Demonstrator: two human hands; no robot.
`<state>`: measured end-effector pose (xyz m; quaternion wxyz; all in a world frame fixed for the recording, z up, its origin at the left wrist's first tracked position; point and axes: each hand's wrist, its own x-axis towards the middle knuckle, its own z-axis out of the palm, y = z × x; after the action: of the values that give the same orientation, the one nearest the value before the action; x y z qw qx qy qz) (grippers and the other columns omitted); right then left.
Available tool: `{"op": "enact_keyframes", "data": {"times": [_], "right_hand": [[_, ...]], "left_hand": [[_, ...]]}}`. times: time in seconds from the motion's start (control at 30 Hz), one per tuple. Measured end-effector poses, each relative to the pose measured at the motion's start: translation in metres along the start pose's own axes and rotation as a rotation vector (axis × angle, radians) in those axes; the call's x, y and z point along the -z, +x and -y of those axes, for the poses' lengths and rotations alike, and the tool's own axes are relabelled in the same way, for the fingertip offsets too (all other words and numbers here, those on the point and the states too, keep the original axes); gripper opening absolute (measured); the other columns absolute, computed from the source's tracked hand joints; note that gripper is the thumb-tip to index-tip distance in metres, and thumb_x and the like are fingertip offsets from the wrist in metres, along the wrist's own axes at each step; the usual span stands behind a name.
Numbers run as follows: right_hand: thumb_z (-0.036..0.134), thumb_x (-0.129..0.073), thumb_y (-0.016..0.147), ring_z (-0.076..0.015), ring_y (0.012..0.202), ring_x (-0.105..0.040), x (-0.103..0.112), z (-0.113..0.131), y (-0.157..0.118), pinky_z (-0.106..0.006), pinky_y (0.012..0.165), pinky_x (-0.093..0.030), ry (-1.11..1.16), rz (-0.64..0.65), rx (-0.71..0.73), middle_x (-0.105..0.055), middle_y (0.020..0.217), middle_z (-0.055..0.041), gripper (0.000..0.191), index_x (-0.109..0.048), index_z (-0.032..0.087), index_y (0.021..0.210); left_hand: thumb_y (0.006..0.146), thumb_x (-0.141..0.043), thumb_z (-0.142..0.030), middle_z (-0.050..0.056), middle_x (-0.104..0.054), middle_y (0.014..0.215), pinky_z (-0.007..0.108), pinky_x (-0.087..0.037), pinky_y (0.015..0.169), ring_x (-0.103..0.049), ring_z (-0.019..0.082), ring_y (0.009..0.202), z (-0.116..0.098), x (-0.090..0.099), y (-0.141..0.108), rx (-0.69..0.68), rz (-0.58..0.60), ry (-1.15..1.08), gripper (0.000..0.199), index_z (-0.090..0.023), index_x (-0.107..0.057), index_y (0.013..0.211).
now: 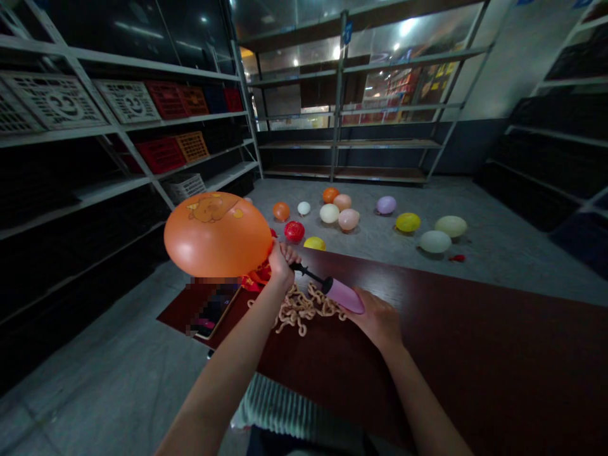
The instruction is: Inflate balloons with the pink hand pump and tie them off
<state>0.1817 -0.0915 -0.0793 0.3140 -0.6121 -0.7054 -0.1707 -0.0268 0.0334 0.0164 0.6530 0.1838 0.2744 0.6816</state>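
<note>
A large orange balloon [218, 237] with a cartoon print is swollen with air at the left. Its neck is pinched in my left hand [282, 263], where the black nozzle end of a hand pump also meets my fingers. My right hand [380, 316] grips the pink body of the balloon pump [344, 295], and a black rod shows between the two hands. Under the pump lies a heap of uninflated beige balloons [299, 310]. Red and orange uninflated balloons [255, 278] lie partly behind my left wrist.
A dark red table [475, 335] spans the front. On its left corner rests a phone-like device [218, 310], partly blurred. Inflated balloons, among them a yellow balloon [408, 222], lie on the floor beyond. Metal shelves [337, 136] stand behind; crates [126, 101] fill shelves at left.
</note>
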Motion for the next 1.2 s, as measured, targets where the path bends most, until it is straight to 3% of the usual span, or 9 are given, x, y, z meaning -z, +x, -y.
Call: {"op": "enact_keyframes", "data": {"times": [0.2, 0.33, 0.53, 0.87, 1.0, 1.2], "right_hand": [[0.051, -0.065, 0.082, -0.0184, 0.073, -0.069, 0.004, -0.004, 0.001, -0.028, 0.066, -0.042, -0.024, 0.021, -0.022, -0.074, 0.09, -0.0018, 0.04, -0.065, 0.023, 0.111], [0.053, -0.064, 0.082, -0.0185, 0.073, -0.069, 0.005, -0.005, 0.001, -0.028, 0.066, -0.043, -0.04, 0.004, -0.071, -0.075, 0.089, -0.0016, 0.041, -0.065, 0.022, 0.108], [0.057, -0.062, 0.081, -0.0191, 0.072, -0.069, 0.004, -0.004, -0.001, -0.028, 0.063, -0.042, -0.02, 0.028, -0.148, -0.075, 0.088, -0.0035, 0.046, -0.066, 0.021, 0.109], [0.058, -0.057, 0.083, -0.022, 0.076, -0.067, 0.011, 0.0, 0.005, -0.029, 0.062, -0.041, -0.032, 0.089, -0.199, -0.073, 0.09, -0.0092, 0.052, -0.064, 0.018, 0.115], [0.05, -0.057, 0.086, -0.0224, 0.086, -0.066, 0.018, 0.008, 0.009, -0.03, 0.068, -0.041, -0.043, 0.1, -0.12, -0.07, 0.108, -0.008, 0.058, -0.05, 0.024, 0.138], [0.054, -0.044, 0.094, -0.0219, 0.087, -0.062, 0.032, 0.038, 0.01, -0.03, 0.068, -0.038, -0.102, 0.113, 0.054, -0.066, 0.113, -0.0085, 0.053, -0.049, 0.026, 0.139]], "left_hand": [[0.102, -0.035, -0.046, -0.007, -0.019, 0.041, 0.023, -0.024, 0.039, -0.019, 0.007, 0.033, -0.037, -0.008, 0.018, -0.016, 0.04, -0.007, 0.057, -0.018, -0.024, 0.052], [0.1, -0.038, -0.049, -0.007, -0.018, 0.042, 0.023, -0.021, 0.038, -0.018, 0.007, 0.033, -0.041, -0.027, 0.023, -0.037, 0.075, -0.007, 0.057, -0.018, -0.025, 0.053], [0.099, -0.041, -0.049, -0.007, -0.019, 0.042, 0.024, -0.02, 0.037, -0.018, 0.007, 0.033, -0.018, -0.047, 0.015, -0.052, 0.073, 0.005, 0.056, -0.019, -0.026, 0.054], [0.1, -0.037, -0.048, -0.006, -0.021, 0.038, 0.026, -0.019, 0.037, -0.02, 0.007, 0.029, 0.056, -0.056, -0.028, 0.017, 0.099, 0.032, 0.057, -0.02, -0.026, 0.052], [0.103, -0.035, -0.039, -0.006, -0.023, 0.038, 0.026, -0.021, 0.036, -0.022, 0.008, 0.03, 0.061, -0.05, -0.041, -0.047, 0.065, -0.016, 0.054, -0.021, -0.028, 0.053], [0.101, -0.041, -0.041, -0.006, -0.023, 0.039, 0.025, -0.025, 0.038, -0.023, 0.008, 0.031, 0.059, -0.029, -0.068, -0.076, 0.043, -0.029, 0.056, -0.02, -0.028, 0.051]]}}
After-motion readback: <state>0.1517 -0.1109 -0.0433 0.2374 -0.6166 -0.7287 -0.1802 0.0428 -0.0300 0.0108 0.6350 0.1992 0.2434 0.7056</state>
